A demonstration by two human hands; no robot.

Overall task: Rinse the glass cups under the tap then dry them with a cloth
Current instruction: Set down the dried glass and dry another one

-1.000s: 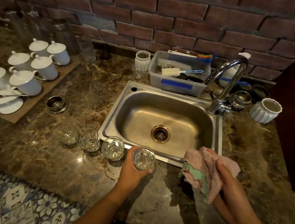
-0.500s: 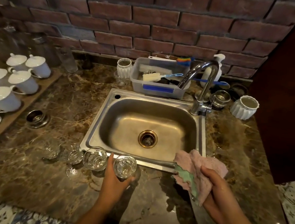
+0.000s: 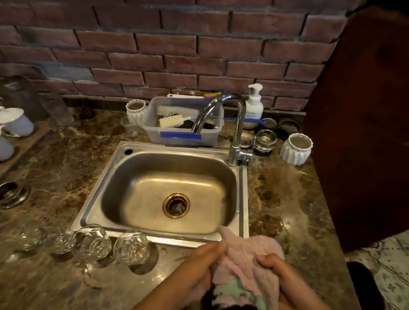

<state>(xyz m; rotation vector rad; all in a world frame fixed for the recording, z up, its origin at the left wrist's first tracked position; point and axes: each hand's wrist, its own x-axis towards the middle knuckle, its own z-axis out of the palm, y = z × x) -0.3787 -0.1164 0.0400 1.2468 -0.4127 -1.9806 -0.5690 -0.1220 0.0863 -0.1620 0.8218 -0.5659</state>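
Note:
Several small glass cups stand in a row on the marble counter in front of the sink's left corner; the rightmost glass cup stands alone, apart from my hands. A pink and green cloth is held between both hands at the sink's front right edge. My left hand grips the cloth's left side and my right hand grips its right side. The chrome tap arches over the steel sink; no water runs.
A grey tub with brushes sits behind the sink, with a soap pump and white ribbed pots near the tap. White lidded cups fill a wooden tray at left. A dark wooden panel stands at right.
My left hand set the glass cup down at the right end of the row and moved right onto the cloth. The camera view shifted right and down.

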